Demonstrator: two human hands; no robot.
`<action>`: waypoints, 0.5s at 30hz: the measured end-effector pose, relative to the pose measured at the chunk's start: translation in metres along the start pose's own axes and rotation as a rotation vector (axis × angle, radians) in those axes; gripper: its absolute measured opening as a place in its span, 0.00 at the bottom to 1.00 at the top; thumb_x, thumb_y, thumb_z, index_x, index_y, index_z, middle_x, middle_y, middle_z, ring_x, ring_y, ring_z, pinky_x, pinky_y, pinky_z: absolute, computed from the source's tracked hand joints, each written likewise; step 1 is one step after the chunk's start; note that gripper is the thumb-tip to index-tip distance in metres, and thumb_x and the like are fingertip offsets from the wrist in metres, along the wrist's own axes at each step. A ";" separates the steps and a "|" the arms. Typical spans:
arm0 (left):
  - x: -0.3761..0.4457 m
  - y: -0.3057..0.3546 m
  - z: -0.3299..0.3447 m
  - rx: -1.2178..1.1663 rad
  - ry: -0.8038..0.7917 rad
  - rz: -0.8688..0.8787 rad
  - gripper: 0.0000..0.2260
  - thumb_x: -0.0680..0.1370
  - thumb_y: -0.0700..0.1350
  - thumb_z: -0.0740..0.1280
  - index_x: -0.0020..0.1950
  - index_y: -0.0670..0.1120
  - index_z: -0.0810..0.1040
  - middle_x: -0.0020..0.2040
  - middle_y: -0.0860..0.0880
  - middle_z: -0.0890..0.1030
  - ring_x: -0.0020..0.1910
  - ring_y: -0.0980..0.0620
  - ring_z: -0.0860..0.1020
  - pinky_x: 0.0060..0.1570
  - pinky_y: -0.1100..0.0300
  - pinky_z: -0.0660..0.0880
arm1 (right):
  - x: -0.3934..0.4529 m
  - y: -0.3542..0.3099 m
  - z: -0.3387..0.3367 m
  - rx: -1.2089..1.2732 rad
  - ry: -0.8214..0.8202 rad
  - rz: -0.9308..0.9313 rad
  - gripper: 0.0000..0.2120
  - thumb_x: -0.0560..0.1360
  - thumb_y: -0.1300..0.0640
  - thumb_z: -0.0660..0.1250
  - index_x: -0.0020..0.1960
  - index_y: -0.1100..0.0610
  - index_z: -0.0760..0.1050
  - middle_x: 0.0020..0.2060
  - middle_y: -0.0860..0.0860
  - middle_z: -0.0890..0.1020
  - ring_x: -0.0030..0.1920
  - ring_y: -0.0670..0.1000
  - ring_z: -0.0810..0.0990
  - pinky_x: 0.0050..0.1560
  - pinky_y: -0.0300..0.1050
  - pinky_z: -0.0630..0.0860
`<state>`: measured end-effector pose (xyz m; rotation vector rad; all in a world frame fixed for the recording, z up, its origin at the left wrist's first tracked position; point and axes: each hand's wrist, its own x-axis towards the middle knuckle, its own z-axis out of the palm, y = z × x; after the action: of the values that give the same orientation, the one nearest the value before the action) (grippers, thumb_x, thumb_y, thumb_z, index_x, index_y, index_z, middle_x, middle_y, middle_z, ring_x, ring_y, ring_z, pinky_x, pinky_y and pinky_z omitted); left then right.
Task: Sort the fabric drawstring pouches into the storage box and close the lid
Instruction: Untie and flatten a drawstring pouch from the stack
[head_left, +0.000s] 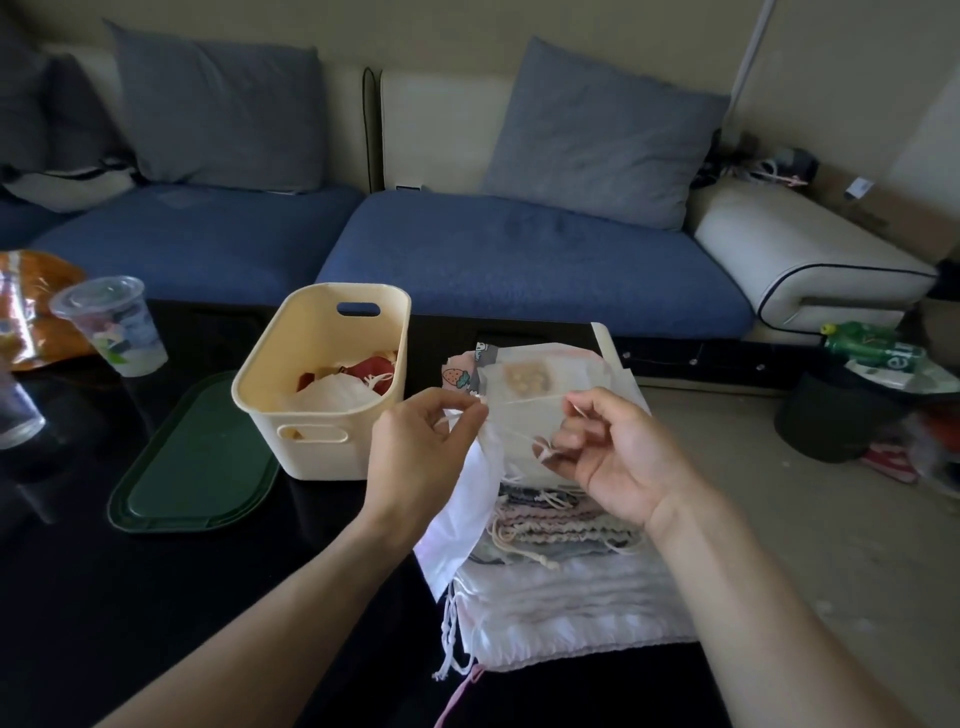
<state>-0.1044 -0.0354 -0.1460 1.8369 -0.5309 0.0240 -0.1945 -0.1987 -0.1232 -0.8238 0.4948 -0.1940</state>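
Pouches (561, 571) of fabric lie stacked on the near right part of the table, their gathered drawstring ends turned toward us and their long axes running away toward the sofa. We note first the largest elements: a blue sofa (519, 260) with grey-blue cushions (218, 109) spans the back of the room, and a dark glossy table (104, 597) fills the foreground. On the table stands a cream storage box (291, 415), open, its long axis also running away from us, with white and red pouches inside. Its dark green lid (192, 467) lies flat just to the left of the box, touching its base. Above the stack we hold a white pouch (472, 499), which hangs down and toward us from its upper edge. Our left hand (421, 452) pinches that upper edge between thumb and forefinger; our right hand (613, 457), palm up with fingers curled, holds the drawstring (540, 452). A clear plastic cup (111, 325) stands at the far left, and clutter lies on the floor at the right.
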 end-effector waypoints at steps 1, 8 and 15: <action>0.002 0.002 -0.001 0.013 -0.021 0.007 0.01 0.77 0.51 0.72 0.46 0.56 0.83 0.32 0.49 0.82 0.28 0.52 0.75 0.33 0.55 0.77 | -0.001 -0.001 -0.003 -0.010 0.024 0.012 0.07 0.78 0.63 0.63 0.42 0.58 0.71 0.21 0.46 0.63 0.23 0.45 0.66 0.36 0.46 0.80; 0.014 0.005 -0.008 0.420 -0.151 0.135 0.05 0.77 0.54 0.70 0.48 0.54 0.82 0.37 0.57 0.83 0.36 0.60 0.79 0.39 0.56 0.80 | -0.009 -0.019 -0.032 -0.674 0.049 0.089 0.21 0.64 0.54 0.80 0.50 0.66 0.81 0.21 0.46 0.70 0.21 0.45 0.60 0.22 0.37 0.61; -0.005 -0.007 0.006 0.557 -0.433 -0.042 0.21 0.74 0.67 0.66 0.49 0.51 0.83 0.46 0.54 0.84 0.44 0.56 0.81 0.44 0.56 0.80 | -0.015 -0.035 -0.049 -0.711 -0.211 0.161 0.14 0.72 0.50 0.72 0.36 0.60 0.77 0.26 0.50 0.70 0.25 0.46 0.62 0.24 0.37 0.57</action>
<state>-0.1083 -0.0372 -0.1556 2.4149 -0.8481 -0.2869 -0.2308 -0.2486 -0.1205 -1.4722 0.4285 0.2342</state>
